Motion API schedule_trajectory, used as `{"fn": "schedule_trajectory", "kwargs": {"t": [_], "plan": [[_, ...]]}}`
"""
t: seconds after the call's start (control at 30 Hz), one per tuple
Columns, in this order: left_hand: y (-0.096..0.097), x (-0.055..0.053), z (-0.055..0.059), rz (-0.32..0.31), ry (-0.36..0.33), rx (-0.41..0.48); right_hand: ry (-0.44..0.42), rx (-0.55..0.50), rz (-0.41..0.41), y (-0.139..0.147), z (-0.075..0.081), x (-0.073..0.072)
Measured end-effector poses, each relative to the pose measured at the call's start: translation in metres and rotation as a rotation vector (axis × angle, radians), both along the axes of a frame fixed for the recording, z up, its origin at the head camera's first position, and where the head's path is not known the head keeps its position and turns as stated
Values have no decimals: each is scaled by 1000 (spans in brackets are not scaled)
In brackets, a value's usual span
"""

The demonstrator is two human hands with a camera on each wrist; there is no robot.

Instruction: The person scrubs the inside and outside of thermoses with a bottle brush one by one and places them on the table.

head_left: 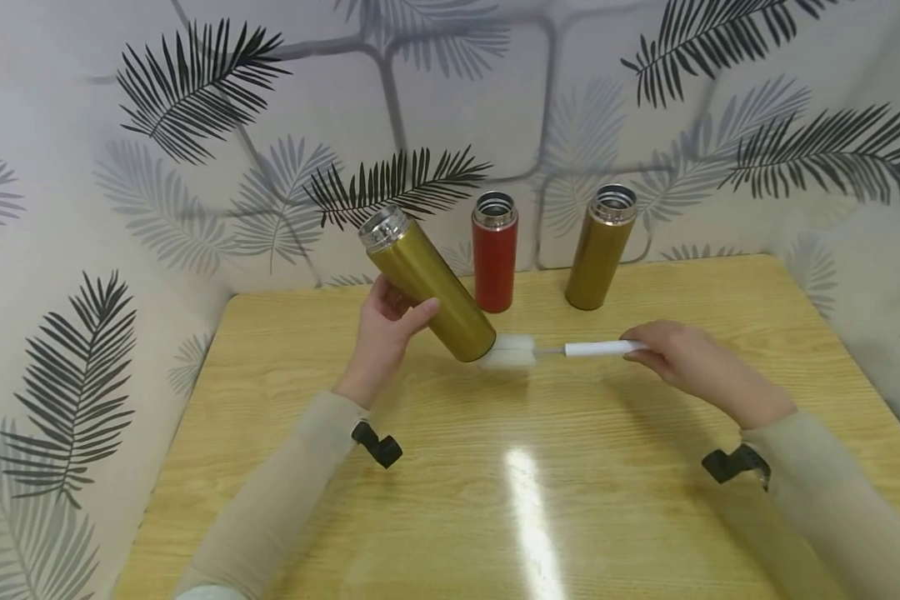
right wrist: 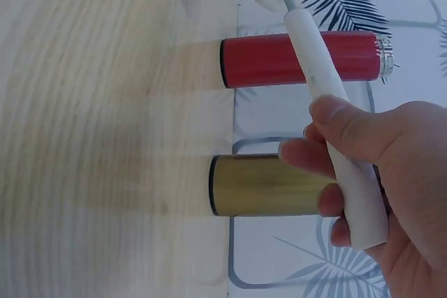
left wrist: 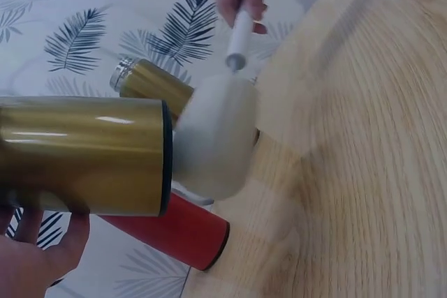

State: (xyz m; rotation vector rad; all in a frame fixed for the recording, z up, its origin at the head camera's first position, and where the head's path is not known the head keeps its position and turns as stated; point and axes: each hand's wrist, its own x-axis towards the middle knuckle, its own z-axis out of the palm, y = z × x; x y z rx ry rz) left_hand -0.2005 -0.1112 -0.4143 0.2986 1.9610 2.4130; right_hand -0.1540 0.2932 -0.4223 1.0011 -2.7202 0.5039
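Note:
My left hand (head_left: pixel 390 333) grips a gold thermos bottle (head_left: pixel 438 292) around its body, tilted with its uncapped steel mouth up and to the left. In my right hand (head_left: pixel 675 354) is the white handle of a bottle brush (head_left: pixel 600 348), held level and pointing left. The brush's white sponge head (left wrist: pixel 218 137) is right at the bottle's dark base in the left wrist view and looks blurred. Behind these, a red thermos bottle (head_left: pixel 495 258) and a second gold thermos bottle (head_left: pixel 602 250) stand upright with no lids on.
The wooden table (head_left: pixel 420 500) reaches back to a wall (head_left: pixel 465 100) covered in leaf-patterned paper. The red and second gold bottles stand near the table's back edge. A black strap (head_left: pixel 377 443) shows at my left wrist, another (head_left: pixel 735 463) at my right.

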Motion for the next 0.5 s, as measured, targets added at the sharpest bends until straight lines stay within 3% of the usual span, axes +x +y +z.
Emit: {"fn": "schedule_trajectory", "kwargs": {"t": [0.23, 0.5], "plan": [[8, -3, -2, 53, 85, -82, 159, 2, 15, -8, 5, -12], [17, -8, -5, 89, 117, -108, 183, -11, -28, -27, -1, -11]]}}
